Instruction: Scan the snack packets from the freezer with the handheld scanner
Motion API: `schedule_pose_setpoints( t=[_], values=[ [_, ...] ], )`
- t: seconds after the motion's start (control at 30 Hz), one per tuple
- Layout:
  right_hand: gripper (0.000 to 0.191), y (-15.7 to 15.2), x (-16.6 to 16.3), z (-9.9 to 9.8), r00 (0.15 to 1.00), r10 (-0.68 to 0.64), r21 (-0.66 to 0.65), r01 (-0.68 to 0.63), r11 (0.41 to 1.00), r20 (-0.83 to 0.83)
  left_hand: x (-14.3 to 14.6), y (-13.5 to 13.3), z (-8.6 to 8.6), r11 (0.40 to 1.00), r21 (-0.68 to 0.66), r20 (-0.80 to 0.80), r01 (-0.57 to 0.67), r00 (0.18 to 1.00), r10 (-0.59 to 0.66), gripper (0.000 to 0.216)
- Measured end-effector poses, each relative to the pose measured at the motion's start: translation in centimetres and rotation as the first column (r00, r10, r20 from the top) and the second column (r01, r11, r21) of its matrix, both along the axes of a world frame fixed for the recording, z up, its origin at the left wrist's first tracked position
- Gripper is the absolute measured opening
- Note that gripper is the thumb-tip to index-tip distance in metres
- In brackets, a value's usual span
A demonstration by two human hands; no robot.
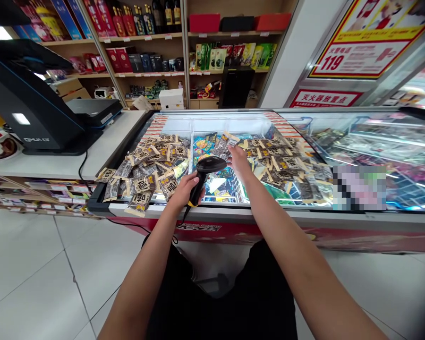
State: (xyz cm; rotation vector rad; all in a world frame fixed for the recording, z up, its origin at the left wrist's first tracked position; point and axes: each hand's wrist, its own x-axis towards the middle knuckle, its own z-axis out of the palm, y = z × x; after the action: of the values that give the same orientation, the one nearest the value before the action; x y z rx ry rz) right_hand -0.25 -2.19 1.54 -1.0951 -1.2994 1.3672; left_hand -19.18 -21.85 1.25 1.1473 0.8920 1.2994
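My left hand [185, 190] is wrapped round the handle of a black and yellow barcode scanner [211, 164], whose head points right over the freezer top. Just right of it, my right hand [240, 159] grips a small snack packet [222, 145] by its right edge, and the packet tilts above the glass. To the left lies a loose heap of similar brown-and-beige snack packets [141, 183]. A second pile of snack packets [278, 151] spreads out on the right side.
The chest freezer [212, 211] has a glass top. A counter [102, 150] at left carries a dark point-of-sale machine [38, 104]. Shelves [141, 41] of bottles and boxes stand behind. A cable [127, 224] hangs along the freezer front.
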Motion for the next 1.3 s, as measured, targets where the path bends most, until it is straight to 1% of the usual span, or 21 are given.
schedule_pose_setpoints(
  t=[0.17,0.27,0.37,0.43,0.47,0.53,0.6,0.67,0.7,0.73,0.77,0.83,0.9,0.97,1.0,1.1,1.17,1.23,1.3],
  values=[
    [0.084,0.2,0.4,-0.5,1.0,0.013,0.043,-0.012,0.999,-0.022,-0.1,0.1,0.0,1.0,-0.007,-0.004,0.025,1.0,-0.025,0.067],
    [0.078,0.7,0.6,-1.0,1.0,-0.001,0.053,0.002,0.999,-0.021,-0.1,0.2,-0.1,1.0,-0.018,-0.018,0.026,0.999,-0.026,0.064],
    [0.072,0.9,0.5,-1.3,1.0,-0.002,0.084,0.001,0.996,0.02,-0.1,0.3,-0.2,1.0,-0.009,-0.02,0.03,0.999,-0.031,0.066],
    [0.072,0.8,0.5,-1.1,0.997,-0.006,0.159,-0.007,0.987,0.077,-0.1,0.3,-0.2,1.0,0.007,-0.011,0.025,1.0,-0.025,0.066],
    [0.073,0.7,0.6,-0.9,0.993,-0.022,0.22,-0.005,0.975,0.118,-0.1,0.3,-0.2,1.0,0.014,-0.007,0.019,1.0,-0.019,0.065],
    [0.07,0.7,1.2,-0.1,0.97,-0.093,0.382,0.0,0.924,0.225,-0.1,0.4,-0.2,1.0,0.023,-0.003,0.005,1.0,-0.005,0.062],
    [0.062,0.9,2.6,1.0,0.911,-0.201,0.548,-0.033,0.836,0.361,-0.1,0.4,-0.2,1.0,0.02,-0.014,-0.006,1.0,0.006,0.061],
    [0.054,1.3,4.7,2.5,0.803,-0.32,0.66,-0.118,0.742,0.503,-0.1,0.3,-0.2,1.0,0.012,-0.034,-0.008,0.999,0.009,0.063],
    [0.054,1.6,6.1,3.2,0.734,-0.375,0.687,-0.169,0.707,0.566,0.0,0.3,-0.1,1.0,0.008,-0.044,-0.004,0.999,0.005,0.064],
    [0.056,2.0,7.5,4.0,0.661,-0.427,0.698,-0.21,0.685,0.618,0.0,0.3,-0.1,1.0,0.005,-0.05,-0.001,0.999,0.001,0.065],
    [0.057,2.3,9.1,4.7,0.586,-0.475,0.699,-0.235,0.675,0.656,0.0,0.2,0.0,1.0,0.003,-0.053,0.002,0.999,-0.002,0.065],
    [0.06,3.1,12.2,5.8,0.45,-0.548,0.688,-0.245,0.683,0.705,0.0,0.2,0.1,1.0,0.004,-0.056,0.0,0.998,0.001,0.065],
    [0.062,3.6,15.0,6.5,0.34,-0.591,0.671,-0.208,0.711,0.732,-0.1,0.2,0.2,1.0,0.002,-0.059,-0.014,0.998,0.014,0.063],
    [0.064,3.9,17.0,6.5,0.255,-0.595,0.641,-0.171,0.748,0.763,-0.2,0.3,0.1,1.0,-0.005,-0.064,-0.024,0.998,0.024,0.061],
    [0.065,3.9,17.6,6.4,0.225,-0.575,0.613,-0.168,0.772,0.786,-0.2,0.4,0.1,1.0,-0.009,-0.067,-0.029,0.997,0.029,0.06],
    [0.066,3.8,18.4,5.5,0.195,-0.454,0.489,-0.207,0.847,0.869,-0.4,0.4,-0.1,0.999,-0.014,-0.073,-0.039,0.997,0.038,0.059],
    [0.067,3.6,18.3,5.0,0.2,-0.396,0.435,-0.219,0.874,0.896,-0.5,0.4,-0.2,0.999,-0.01,-0.077,-0.042,0.996,0.041,0.058],
    [0.067,3.6,18.2,4.8,0.221,-0.398,0.442,-0.209,0.872,0.891,-0.5,0.3,-0.1,0.999,-0.004,-0.079,-0.042,0.996,0.042,0.057],
    [0.067,3.7,18.1,4.8,0.259,-0.428,0.482,-0.198,0.854,0.866,-0.5,0.3,-0.1,0.999,0.002,-0.08,-0.04,0.996,0.04,0.057]
  ],
)
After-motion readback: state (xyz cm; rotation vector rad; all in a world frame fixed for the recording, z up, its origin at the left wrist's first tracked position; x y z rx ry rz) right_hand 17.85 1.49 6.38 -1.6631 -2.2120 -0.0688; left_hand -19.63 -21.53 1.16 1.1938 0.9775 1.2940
